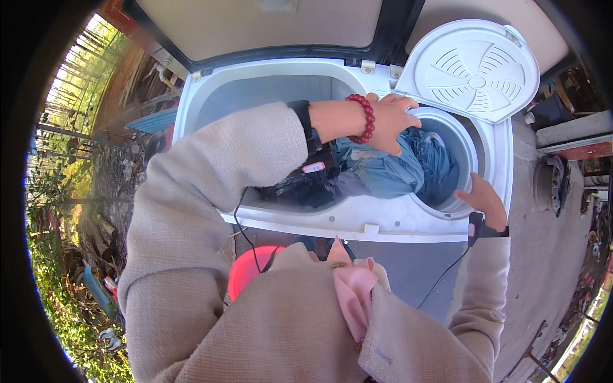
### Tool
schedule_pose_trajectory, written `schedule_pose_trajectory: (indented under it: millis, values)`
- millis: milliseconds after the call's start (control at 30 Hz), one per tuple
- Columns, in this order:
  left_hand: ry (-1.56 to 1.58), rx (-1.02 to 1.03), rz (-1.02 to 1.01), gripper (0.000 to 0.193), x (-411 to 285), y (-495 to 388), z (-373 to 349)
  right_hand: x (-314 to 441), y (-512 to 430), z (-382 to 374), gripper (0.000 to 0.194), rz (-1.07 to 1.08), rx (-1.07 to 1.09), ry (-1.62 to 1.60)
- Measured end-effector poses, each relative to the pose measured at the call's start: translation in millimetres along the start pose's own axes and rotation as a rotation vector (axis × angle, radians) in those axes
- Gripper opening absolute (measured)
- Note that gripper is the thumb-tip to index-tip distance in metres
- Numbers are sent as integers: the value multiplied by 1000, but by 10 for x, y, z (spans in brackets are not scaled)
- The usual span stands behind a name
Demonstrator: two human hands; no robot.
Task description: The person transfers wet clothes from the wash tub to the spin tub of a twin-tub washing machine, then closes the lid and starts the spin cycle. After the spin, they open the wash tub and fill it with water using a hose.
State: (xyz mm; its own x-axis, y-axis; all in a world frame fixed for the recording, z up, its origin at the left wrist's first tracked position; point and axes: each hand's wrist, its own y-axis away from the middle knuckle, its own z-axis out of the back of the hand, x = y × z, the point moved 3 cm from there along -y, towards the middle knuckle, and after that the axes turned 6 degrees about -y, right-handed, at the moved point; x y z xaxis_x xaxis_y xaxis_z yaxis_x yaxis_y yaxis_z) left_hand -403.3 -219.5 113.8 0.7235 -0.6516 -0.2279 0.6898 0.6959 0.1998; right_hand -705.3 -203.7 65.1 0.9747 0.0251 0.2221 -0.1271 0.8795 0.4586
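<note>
Before me stands a white twin-tub washing machine point(349, 218). A wet blue cloth point(388, 167) stretches from the wash tub point(268, 95) over the divider into the round spin tub point(467, 143). My left hand point(390, 122), with a red bead bracelet point(362, 118), lies across the cloth at the spin tub's left rim. Its fingers are spread, and its underside is hidden. At the spin tub's right front rim is my right hand point(483, 198), thumb and forefinger apart, no cloth in it. Dark fabric point(306, 189) lies in the wash tub, partly behind my left sleeve.
The round, vented spin-tub lid point(477, 82) is raised, as is the large wash-tub cover point(268, 24). A pink tub point(246, 270) sits below the machine's front. A black cable point(443, 277) runs from my right wrist. Plants point(52, 201) and clutter line the left side.
</note>
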Motion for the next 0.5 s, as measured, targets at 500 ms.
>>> schedule_pose_trajectory:
  millis: [500]
  values:
    - [342, 181, 378, 65, 1754, 1033, -1782, 2834, -403, -1143, 102, 543, 348, 1039]
